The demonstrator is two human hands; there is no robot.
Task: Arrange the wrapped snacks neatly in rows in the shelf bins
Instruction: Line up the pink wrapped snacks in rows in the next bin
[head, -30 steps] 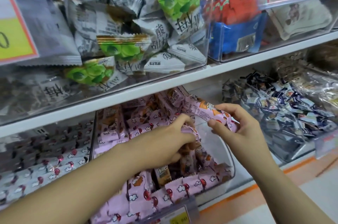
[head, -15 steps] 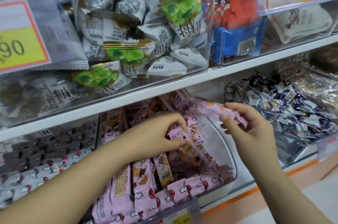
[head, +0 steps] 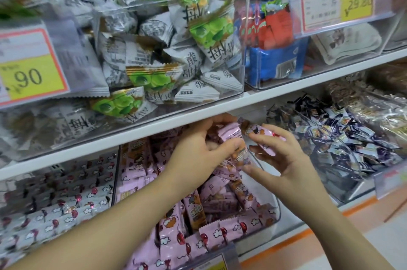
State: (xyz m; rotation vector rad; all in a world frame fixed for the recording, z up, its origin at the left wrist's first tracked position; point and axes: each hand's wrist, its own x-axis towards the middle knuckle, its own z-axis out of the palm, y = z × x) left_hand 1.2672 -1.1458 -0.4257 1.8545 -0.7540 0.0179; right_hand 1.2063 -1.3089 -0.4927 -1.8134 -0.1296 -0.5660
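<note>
1. Cherry-print packs [head: 55, 192] in left bin: rows same as before.
2. Left hand [head: 202, 148] had gone up & back under the shelf edge [head: 132, 137], clamped on a bunch of pink snack bars [head: 230, 134] above the middle bin [head: 278, 210].
3. Right hand [head: 284, 164] had closed in just beside it, still pinching one pink bar [head: 267, 135].
4. Prob. bar joins bunch next. Row not laid yet, w/ loose bars left in the bin.

Pink snack wrappers [head: 211, 234] at lower centre carry red cherries and white clouds. Upper-centre plum packets [head: 152, 78] are white with green fruit and black characters. The left price tag [head: 30, 75] is yellow, red-bordered.
</note>
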